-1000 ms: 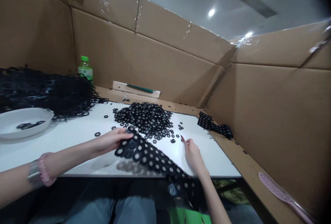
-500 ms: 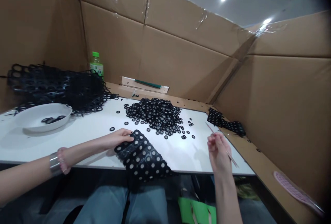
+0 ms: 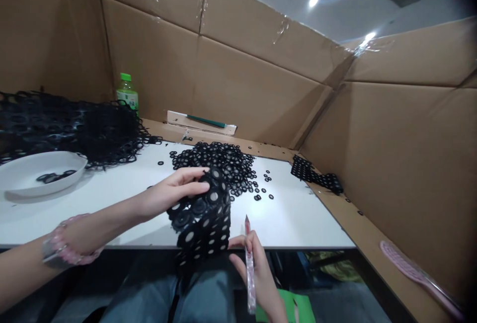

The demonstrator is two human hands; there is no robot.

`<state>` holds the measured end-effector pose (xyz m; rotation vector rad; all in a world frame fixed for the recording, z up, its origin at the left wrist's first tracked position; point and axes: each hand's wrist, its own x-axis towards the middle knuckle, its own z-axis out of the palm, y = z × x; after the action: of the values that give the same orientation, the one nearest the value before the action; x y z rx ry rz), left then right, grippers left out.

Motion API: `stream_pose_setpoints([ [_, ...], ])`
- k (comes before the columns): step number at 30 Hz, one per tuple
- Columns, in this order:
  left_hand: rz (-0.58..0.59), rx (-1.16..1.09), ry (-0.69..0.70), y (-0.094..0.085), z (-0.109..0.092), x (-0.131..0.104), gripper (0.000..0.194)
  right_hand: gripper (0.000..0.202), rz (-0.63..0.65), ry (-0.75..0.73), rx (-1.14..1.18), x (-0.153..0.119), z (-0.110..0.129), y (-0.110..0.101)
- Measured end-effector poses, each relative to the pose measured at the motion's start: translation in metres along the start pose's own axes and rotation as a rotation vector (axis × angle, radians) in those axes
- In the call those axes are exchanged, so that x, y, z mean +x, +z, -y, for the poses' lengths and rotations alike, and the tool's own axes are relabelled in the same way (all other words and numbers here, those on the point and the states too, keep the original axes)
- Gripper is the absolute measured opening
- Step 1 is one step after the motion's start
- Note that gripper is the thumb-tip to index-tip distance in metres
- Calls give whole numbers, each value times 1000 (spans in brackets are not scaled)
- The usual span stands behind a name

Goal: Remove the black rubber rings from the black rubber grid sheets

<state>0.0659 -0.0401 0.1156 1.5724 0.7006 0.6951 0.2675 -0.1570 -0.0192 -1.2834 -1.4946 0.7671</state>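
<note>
My left hand (image 3: 179, 189) is closed on the top edge of a floppy black perforated sheet (image 3: 208, 223), thumb in front. Rows of round holes run across this sheet, and it hangs over the table's front edge above my lap. In my right hand (image 3: 263, 273) is a slim pen-like tool (image 3: 249, 273) with a pointed tip aimed up and a clear, pinkish shaft. The index finger and thumb of that hand reach toward the sheet's right edge; whether they touch it I cannot tell. Behind the sheet lies a heap of small black rings (image 3: 223, 159).
A white bowl (image 3: 74, 181) with a few black pieces stands at left, before a tangled black mesh pile (image 3: 74, 124). A green-capped bottle (image 3: 127, 94) is behind. Another perforated strip (image 3: 316, 174) and a pink hairbrush (image 3: 402, 261) lie right. Cardboard walls (image 3: 261, 79) surround the table.
My left hand has raised the sheet's top edge and turned the sheet more upright. My right hand has come left and down, close to the sheet, with the tool's tip now pointing up.
</note>
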Motion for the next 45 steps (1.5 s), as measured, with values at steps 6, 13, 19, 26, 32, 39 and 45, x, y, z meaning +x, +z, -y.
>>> stream_pose_setpoints([
  [6, -112, -74, -100, -19, 1, -13, 29, 28, -215, -88, 62, 6, 15, -30],
  [13, -12, -146, -232, -33, 56, -24, 28, 25, 172, -93, -122, 79, 43, -83],
  [19, -33, -16, -315, -51, 104, -13, 42, 27, 289, 32, -152, 125, -9, -46],
  [26, 11, 288, -343, -65, 106, 3, 47, 32, 24, -110, 82, 146, 18, -38],
  [32, 100, 469, -186, -69, 110, 13, 30, 38, -23, -167, 333, 153, 80, -13],
  [39, 100, 527, -94, -71, 107, 4, 36, 48, 48, 194, 767, 156, 52, 76],
  [45, 61, 522, -75, -72, 107, -2, 36, 36, -102, 245, 612, 145, 10, 107],
])
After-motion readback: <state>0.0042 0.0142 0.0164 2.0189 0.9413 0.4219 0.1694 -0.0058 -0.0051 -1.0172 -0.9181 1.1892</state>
